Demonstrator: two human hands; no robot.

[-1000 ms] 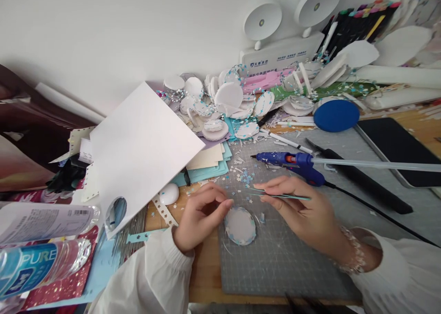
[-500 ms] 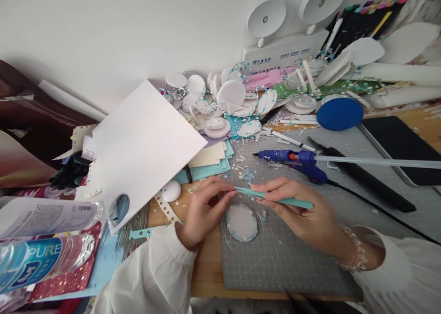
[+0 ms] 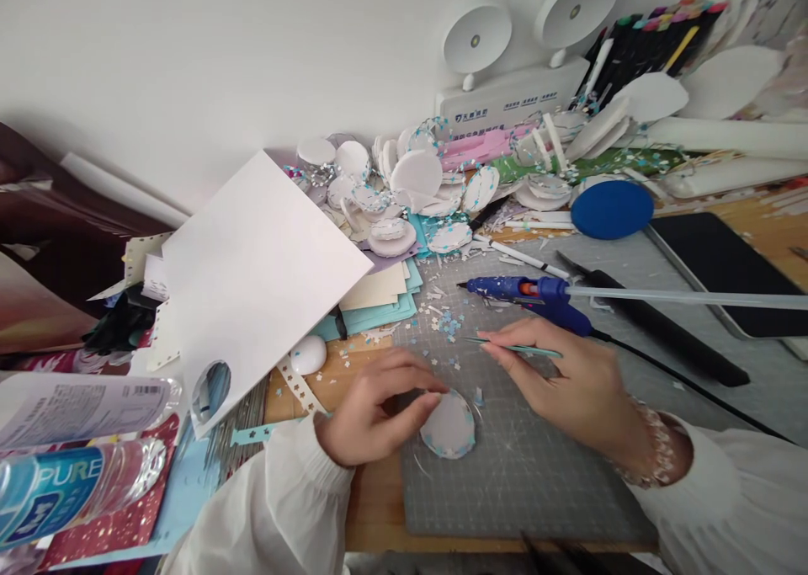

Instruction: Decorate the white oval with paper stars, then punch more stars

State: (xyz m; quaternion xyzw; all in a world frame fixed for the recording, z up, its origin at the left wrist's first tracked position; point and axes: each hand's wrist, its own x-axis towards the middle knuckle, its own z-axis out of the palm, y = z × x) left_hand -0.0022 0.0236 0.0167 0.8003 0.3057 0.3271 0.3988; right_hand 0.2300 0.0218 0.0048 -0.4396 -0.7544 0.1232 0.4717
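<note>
My left hand (image 3: pixel 385 411) is at the upper left rim of a small white disc (image 3: pixel 449 428) edged with pale blue and white bits. Its thumb and index fingertips close on that rim, and the disc lies on the grey cutting mat (image 3: pixel 523 491). My right hand (image 3: pixel 555 373) pinches a pair of teal tweezers (image 3: pixel 527 350), tips pointing left, just above the mat. Tiny blue and white star or flower pieces (image 3: pixel 449 324) lie scattered beyond the tweezer tips. A blue hot glue gun (image 3: pixel 523 289) with a long glue stick rests behind my right hand.
Decorated white discs (image 3: pixel 413 175) are heaped along the wall. A white board (image 3: pixel 258 280) leans at left, near a plastic bottle (image 3: pixel 76 482). A black-handled knife (image 3: pixel 675 331), a phone (image 3: pixel 725 263) and a blue round lid (image 3: pixel 612 209) lie at right.
My hands have moved apart. The left came down to the disc, which shifted slightly right and nearer me. The tweezers left my left fingertips and turned in my right hand.
</note>
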